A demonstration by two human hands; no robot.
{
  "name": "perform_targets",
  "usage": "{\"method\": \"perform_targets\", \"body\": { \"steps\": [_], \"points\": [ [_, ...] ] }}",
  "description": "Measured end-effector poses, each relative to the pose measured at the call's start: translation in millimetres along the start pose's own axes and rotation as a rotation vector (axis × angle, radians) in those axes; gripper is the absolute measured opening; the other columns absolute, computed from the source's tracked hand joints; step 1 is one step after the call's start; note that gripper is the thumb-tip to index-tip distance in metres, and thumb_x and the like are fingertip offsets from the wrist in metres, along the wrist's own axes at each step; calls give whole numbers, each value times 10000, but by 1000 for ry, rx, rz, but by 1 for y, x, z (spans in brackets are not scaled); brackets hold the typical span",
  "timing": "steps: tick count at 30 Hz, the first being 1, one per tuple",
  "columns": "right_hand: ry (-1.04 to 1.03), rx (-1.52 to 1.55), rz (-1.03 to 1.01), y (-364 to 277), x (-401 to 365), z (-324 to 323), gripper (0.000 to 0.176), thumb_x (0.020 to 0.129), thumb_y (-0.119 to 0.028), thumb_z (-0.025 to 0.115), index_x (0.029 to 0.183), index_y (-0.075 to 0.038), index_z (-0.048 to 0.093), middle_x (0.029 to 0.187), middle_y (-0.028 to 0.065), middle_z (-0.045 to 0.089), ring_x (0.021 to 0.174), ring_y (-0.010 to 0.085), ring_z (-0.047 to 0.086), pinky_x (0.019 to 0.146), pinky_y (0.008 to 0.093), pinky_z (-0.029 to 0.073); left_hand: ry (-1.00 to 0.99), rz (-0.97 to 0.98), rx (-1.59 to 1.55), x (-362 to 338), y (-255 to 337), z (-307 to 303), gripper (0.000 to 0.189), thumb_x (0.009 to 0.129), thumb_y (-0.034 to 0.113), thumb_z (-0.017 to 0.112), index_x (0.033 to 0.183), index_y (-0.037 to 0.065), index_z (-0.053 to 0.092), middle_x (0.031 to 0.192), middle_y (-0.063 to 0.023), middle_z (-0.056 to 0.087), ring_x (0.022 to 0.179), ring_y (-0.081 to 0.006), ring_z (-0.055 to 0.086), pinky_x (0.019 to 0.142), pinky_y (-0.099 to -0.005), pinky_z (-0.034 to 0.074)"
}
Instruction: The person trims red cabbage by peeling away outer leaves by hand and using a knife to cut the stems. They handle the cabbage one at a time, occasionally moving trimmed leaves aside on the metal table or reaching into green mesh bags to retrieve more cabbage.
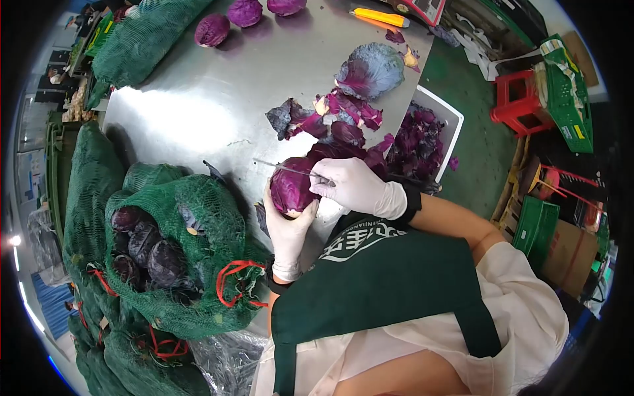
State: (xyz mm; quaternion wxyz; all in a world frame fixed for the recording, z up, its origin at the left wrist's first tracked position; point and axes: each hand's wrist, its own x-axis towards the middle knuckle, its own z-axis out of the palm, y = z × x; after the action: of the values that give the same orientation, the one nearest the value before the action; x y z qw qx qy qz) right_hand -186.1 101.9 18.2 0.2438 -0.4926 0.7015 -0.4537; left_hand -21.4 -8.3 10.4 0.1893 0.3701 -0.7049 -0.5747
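**Cupped left hand point(288, 231) under the cabbage point(290, 190), right hand point(353, 188) closed on the knife point(284, 167)**

Fingers of the left hand curl up around the underside of the cabbage and press on it, propping it just above the near edge of the table point(198, 105). That hold seems meant to turn the head's upper side toward the blade. The right hand is wrapped around the knife handle. The thin blade lies nearly flat across the top of the head and points left, a low angle that suits skimming off outer leaves.

Both gloves are thin, white and smooth. The cabbage is round, tight and glossy purple. The table is brushed steel with a bright glare patch.

Limp, curled leaves point(347, 115), purple and blue-grey, lie in a heap just beyond the hands. Right of the table, a white plastic crate point(452, 119) holds more scraps. At near left, a green net sack point(198, 218) tied with red cord bulges with dark heads. Three bare heads point(212, 30) sit at the far end.
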Motion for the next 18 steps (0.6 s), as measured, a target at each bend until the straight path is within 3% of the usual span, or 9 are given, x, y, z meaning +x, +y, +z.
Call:
{"method": "perform_targets", "body": {
  "steps": [2, 5, 8, 9, 10, 12, 14, 15, 18],
  "points": [
    [-42, -2, -33, 10, 6, 1, 251, 846, -167, 754, 989, -22, 608, 864, 58, 659, 748, 161, 655, 689, 302, 541, -13, 34, 102, 3, -3, -3, 922, 682, 209, 876, 1430, -32, 394, 1300, -183, 557, 1179, -244, 563, 1040, -370, 435],
    [-61, 545, 394, 10, 26, -25, 168, 887, -124, 710, 958, -3, 618, 839, -9, 637, 789, 77, 608, 706, 283, 510, -15, 14, 131, 2, -9, -3, 947, 678, 205, 879, 1441, -40, 374, 1318, -190, 545, 1208, -250, 552, 1067, -377, 417],
    [58, 197, -83, 23, 39, -18, 288, 874, -116, 709, 1131, -9, 638, 1000, 67, 632, 919, 163, 619, 842, 316, 505, -43, 13, 158, 1, -10, -2, 960, 680, 205, 877, 1449, -45, 359, 1333, -191, 534, 1230, -257, 542, 1076, -381, 410],
    [-191, 232, 29, 26, 38, -23, 312, 865, -119, 717, 1150, -12, 650, 1047, 109, 619, 955, 216, 614, 871, 342, 499, -46, -11, 147, 1, -7, -1, 963, 679, 205, 878, 1451, -41, 357, 1337, -191, 529, 1238, -258, 533, 1085, -384, 400],
    [-114, 302, -78, 28, 41, -13, 229, 880, -141, 709, 1071, -22, 668, 968, 67, 633, 838, 160, 627, 763, 306, 520, -49, -36, 136, 1, -6, 0, 966, 678, 205, 878, 1453, -38, 356, 1341, -191, 524, 1247, -260, 525, 1094, -387, 390],
    [-96, 419, 157, 33, 34, -15, 157, 905, -153, 686, 1009, -37, 667, 867, 15, 626, 683, 95, 597, 613, 258, 501, -61, -13, 165, 6, -13, -7, 894, 700, 187, 870, 1425, -25, 391, 1278, -166, 563, 1140, -231, 588, 1000, -350, 473],
    [-100, 589, 490, 23, 33, -38, 103, 923, -152, 664, 948, -52, 661, 784, -28, 595, 572, 45, 537, 501, 221, 441, -79, -359, -239, 6, -6, -13, 742, 755, 159, 845, 1362, -6, 450, 1106, -112, 636, 900, -163, 653, 800, -285, 546],
    [-62, 353, 409, 29, 32, -44, 120, 916, -144, 672, 949, -29, 659, 844, -6, 632, 658, 61, 574, 597, 235, 485, -79, -335, -314, 2, 1, -15, 548, 834, 140, 788, 1284, 3, 506, 942, -60, 659, 666, -100, 626, 621, -242, 535],
    [-76, 22, 171, 28, 24, -57, 407, 877, -209, 734, 1231, -25, 651, 1207, 143, 681, 1026, 210, 657, 930, 339, 492, -122, -400, -480, 2, -12, -25, 412, 888, 158, 732, 1220, 8, 538, 866, -48, 657, 584, -100, 600, 579, -255, 526]
  ]
}}
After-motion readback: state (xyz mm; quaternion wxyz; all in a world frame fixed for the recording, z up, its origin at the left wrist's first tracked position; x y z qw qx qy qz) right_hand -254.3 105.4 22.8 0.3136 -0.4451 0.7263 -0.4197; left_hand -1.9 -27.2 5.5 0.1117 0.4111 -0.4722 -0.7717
